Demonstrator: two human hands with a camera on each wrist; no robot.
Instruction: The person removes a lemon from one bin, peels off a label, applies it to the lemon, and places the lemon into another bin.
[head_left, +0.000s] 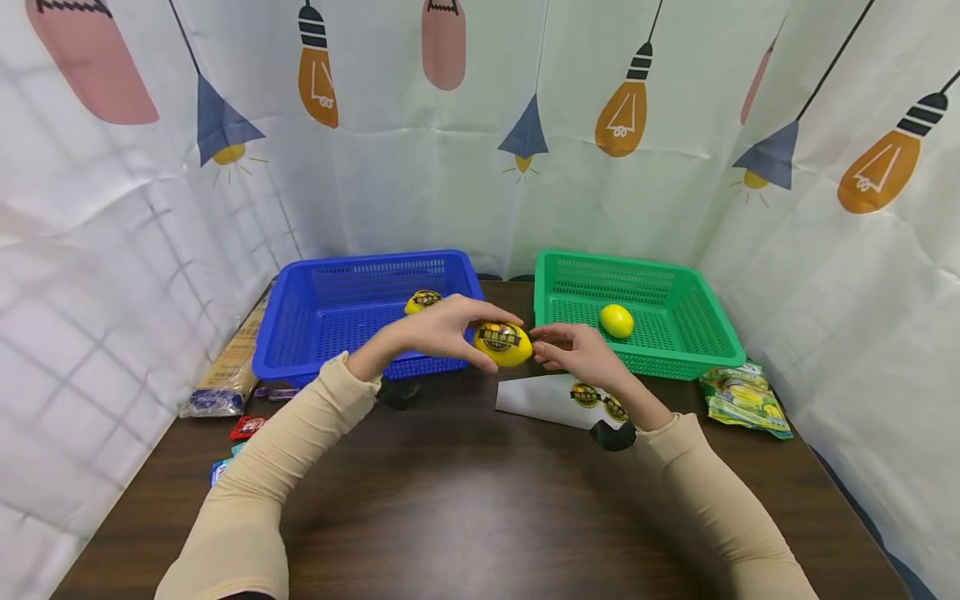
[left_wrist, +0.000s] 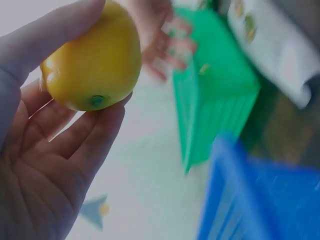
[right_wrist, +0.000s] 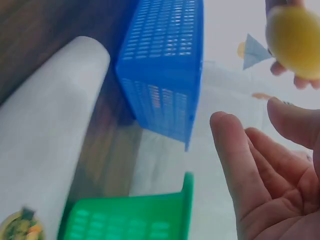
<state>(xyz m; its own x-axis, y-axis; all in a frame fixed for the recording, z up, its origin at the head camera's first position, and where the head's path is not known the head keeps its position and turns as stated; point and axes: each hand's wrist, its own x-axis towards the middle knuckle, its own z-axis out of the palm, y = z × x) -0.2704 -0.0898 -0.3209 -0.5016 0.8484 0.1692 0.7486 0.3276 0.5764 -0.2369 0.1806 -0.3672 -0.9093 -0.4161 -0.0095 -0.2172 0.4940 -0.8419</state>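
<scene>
Up between the two baskets, my left hand (head_left: pixel 448 327) grips a yellow lemon (head_left: pixel 504 343) between thumb and fingers. A dark label with a band of characters is on the lemon's near side. In the left wrist view, the green-tipped end of the lemon (left_wrist: pixel 95 70) shows, without a label. Close beside the lemon, my right hand (head_left: pixel 573 354) is raised with its fingers loosely bent. Nothing is between its thumb and fingers (right_wrist: pixel 230 155) in the right wrist view. Below the right hand lies a white sheet (head_left: pixel 540 398) with dark-and-yellow stickers, partly covered by the forearm.
At the back left, a blue basket (head_left: pixel 300 321) contains another labelled lemon (head_left: pixel 423 301). A green basket (head_left: pixel 660 367) at the back right has one plain lemon (head_left: pixel 617 321) inside. Green packets (head_left: pixel 746 398) lie right of it. Packaged noodles (head_left: pixel 228 367) and a red packet (head_left: pixel 247 427) lie at left.
</scene>
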